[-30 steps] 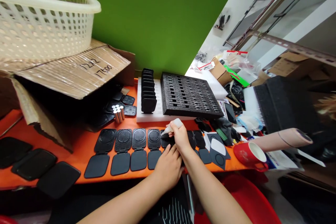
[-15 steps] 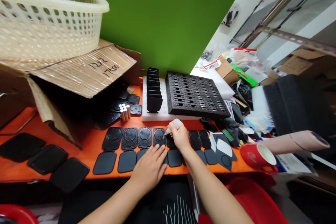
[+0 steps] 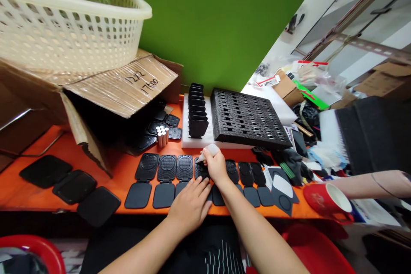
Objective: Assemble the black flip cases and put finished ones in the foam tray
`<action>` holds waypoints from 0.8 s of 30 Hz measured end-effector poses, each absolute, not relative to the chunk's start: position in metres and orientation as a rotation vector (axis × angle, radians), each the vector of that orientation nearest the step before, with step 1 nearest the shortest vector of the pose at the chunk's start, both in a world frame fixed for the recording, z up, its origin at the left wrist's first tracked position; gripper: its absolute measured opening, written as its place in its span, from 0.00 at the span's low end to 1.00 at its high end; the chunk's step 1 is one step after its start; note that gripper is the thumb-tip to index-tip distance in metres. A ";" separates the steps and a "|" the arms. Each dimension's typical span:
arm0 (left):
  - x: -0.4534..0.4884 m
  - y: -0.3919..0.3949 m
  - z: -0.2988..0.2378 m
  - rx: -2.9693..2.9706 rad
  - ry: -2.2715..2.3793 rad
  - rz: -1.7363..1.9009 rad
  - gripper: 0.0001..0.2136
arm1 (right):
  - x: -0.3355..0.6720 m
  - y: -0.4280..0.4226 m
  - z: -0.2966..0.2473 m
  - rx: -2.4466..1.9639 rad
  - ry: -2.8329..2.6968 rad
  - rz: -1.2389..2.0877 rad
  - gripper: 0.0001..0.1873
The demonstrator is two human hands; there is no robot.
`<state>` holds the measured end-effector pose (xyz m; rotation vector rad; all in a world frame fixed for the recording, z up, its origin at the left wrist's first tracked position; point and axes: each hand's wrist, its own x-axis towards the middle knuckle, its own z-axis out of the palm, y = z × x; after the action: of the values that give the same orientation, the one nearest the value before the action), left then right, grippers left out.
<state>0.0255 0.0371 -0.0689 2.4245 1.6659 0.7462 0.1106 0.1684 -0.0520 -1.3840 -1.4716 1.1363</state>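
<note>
My right hand is closed round a small white squeeze bottle. Its narrow tip points down and left at the upper half of an opened black hinged case. My left hand lies flat, fingers stretched out, over the smooth lower flaps of the row. To the left are more opened cases with round-patterned upper halves, such as one black case and another at the row's end. Further opened cases continue to the right, partly hidden by my right arm.
Behind the row, black pieces stand upright in white foam beside a slotted black foam block. Several small cylinders stand near a cardboard box under a white basket. A red mug sits at the right end.
The whole view has shifted, so the table things appear further right. The bottle's tip has moved from the lower left of the case's round pattern to its upper part. My left hand stays flat.
</note>
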 end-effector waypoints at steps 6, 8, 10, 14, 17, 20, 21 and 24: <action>0.025 0.037 -0.069 2.417 1.664 0.735 0.19 | 0.110 0.171 -0.052 -1.361 -1.374 1.167 0.17; 0.025 0.037 -0.069 2.422 1.660 0.736 0.19 | 0.109 0.171 -0.051 -1.339 -1.313 1.201 0.17; 0.025 0.037 -0.069 2.422 1.659 0.732 0.19 | 0.109 0.171 -0.052 -1.338 -1.295 1.214 0.17; 0.025 0.037 -0.068 2.413 1.658 0.726 0.20 | 0.108 0.170 -0.053 -1.371 -1.370 1.189 0.17; 0.025 0.037 -0.068 2.410 1.659 0.732 0.20 | 0.108 0.168 -0.052 -1.387 -1.434 1.175 0.18; 0.025 0.037 -0.069 2.406 1.659 0.731 0.19 | 0.108 0.167 -0.048 -1.372 -1.410 1.186 0.18; 0.025 0.037 -0.069 2.404 1.657 0.730 0.19 | 0.108 0.167 -0.047 -1.361 -1.383 1.194 0.18; 0.025 0.037 -0.069 2.398 1.651 0.726 0.19 | 0.108 0.167 -0.042 -1.331 -1.290 1.218 0.18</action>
<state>0.0252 0.0366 -0.0694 2.3984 1.6512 0.7256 0.1082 0.1673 -0.0424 -1.3310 -1.2900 1.2180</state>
